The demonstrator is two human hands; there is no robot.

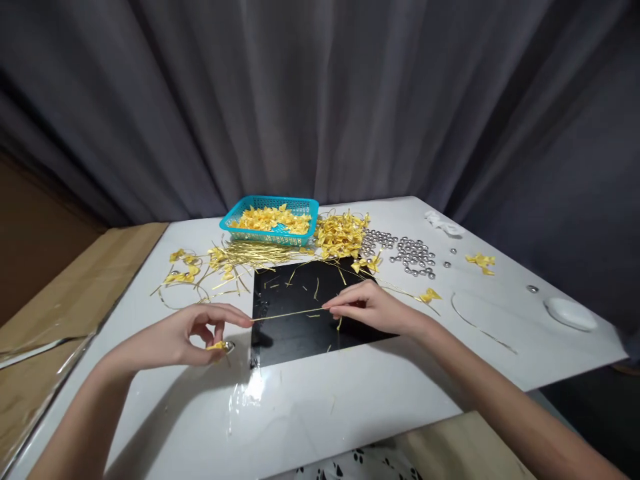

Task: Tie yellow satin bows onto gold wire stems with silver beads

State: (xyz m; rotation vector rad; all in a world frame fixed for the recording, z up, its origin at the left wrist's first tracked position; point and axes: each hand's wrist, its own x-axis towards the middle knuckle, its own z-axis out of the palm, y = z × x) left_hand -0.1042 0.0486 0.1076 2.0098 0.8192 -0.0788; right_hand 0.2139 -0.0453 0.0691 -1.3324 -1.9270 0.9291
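A thin gold cord (287, 315) runs taut and nearly level between my two hands, above a black mat. My left hand (195, 333) is at the cord's left end by the fingertips. Lower in the same hand, a small yellow ribbon bow (216, 346) with a shiny silver bead (229, 347) is gripped near the thumb. At the right, my right hand (367, 307) pinches the cord between thumb and fingertips, and a short yellow tail hangs below its fingers. The black mat (295, 343) carries several short cord scraps.
A blue basket (233, 230) of yellow bows stands at the back. Beside it lie cut gold cords (260, 252), a pile of yellow bows (343, 235) and silver beads (415, 255). A white oval object (571, 313) sits near the right edge. Cardboard (100, 267) is at left.
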